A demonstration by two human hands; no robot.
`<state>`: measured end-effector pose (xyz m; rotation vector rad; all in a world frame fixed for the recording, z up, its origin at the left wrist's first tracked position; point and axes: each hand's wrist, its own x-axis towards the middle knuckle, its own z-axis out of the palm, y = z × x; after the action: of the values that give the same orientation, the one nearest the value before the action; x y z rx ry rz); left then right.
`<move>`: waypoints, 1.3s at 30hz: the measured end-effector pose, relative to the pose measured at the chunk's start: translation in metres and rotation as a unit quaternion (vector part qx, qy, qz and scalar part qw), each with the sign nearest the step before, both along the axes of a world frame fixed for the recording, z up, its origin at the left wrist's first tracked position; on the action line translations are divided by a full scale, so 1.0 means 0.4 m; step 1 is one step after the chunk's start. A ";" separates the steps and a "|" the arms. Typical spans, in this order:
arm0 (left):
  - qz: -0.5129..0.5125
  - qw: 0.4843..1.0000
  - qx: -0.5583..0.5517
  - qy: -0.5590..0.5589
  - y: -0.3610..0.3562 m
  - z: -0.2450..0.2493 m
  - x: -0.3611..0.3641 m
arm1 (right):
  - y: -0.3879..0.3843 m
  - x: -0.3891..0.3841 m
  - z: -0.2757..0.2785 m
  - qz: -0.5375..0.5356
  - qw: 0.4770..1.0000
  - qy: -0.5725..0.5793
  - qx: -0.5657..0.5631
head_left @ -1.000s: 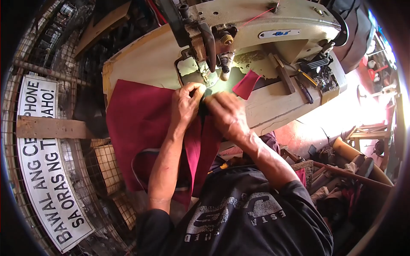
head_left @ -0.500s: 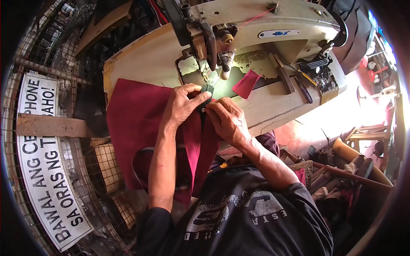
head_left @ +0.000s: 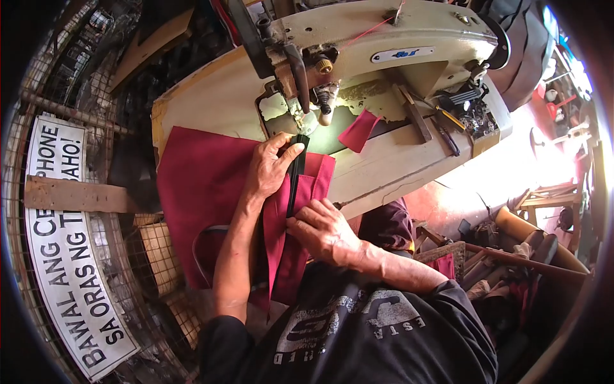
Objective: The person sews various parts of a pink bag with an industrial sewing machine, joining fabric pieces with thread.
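Note:
A sewing machine (head_left: pixel 409 32) stands on its table, its lit needle area over the top end of a black zipper (head_left: pixel 296 173). The zipper runs down along maroon fabric (head_left: pixel 204 166), which spreads over the table's front and hangs toward the lap. Close to the needle, my left hand (head_left: pixel 273 165) pinches the zipper's upper part and the fabric beside it, thumb on top. Lower down, my right hand (head_left: pixel 325 232) has its fingers bent together on the zipper's lower part and the fabric edge.
A small maroon scrap (head_left: pixel 360 130) lies right of the needle. Beyond it are a hammer-like tool (head_left: pixel 417 114), a yellow cutter (head_left: pixel 451 119) and dark snips (head_left: pixel 446 137). On the left, a lettered sign (head_left: pixel 77 256) hangs on wire mesh. Rolls of material (head_left: pixel 543 243) lie at the right.
My right hand has slid down along the zipper, away from the needle, uncovering more zipper and fabric. My left hand stays near the needle. The view has shifted slightly.

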<state>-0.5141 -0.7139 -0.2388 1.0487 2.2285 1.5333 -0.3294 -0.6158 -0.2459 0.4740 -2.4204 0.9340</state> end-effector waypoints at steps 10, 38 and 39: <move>-0.090 0.989 0.093 0.066 -0.102 0.141 0.071 | 0.120 -0.040 0.084 -0.080 0.994 -0.032 -0.060; -0.153 0.905 -0.263 0.297 -0.008 0.185 -0.046 | -0.268 -0.195 0.074 0.097 0.617 -0.308 -0.718; -0.189 0.912 -0.249 0.265 0.013 0.119 -0.055 | -0.218 -0.177 0.068 0.023 0.785 -0.341 -0.516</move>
<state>-0.5362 -0.7085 -0.1914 1.7215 2.3408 0.5064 -0.4001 -0.7028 -0.2186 -0.2834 -1.9231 2.5328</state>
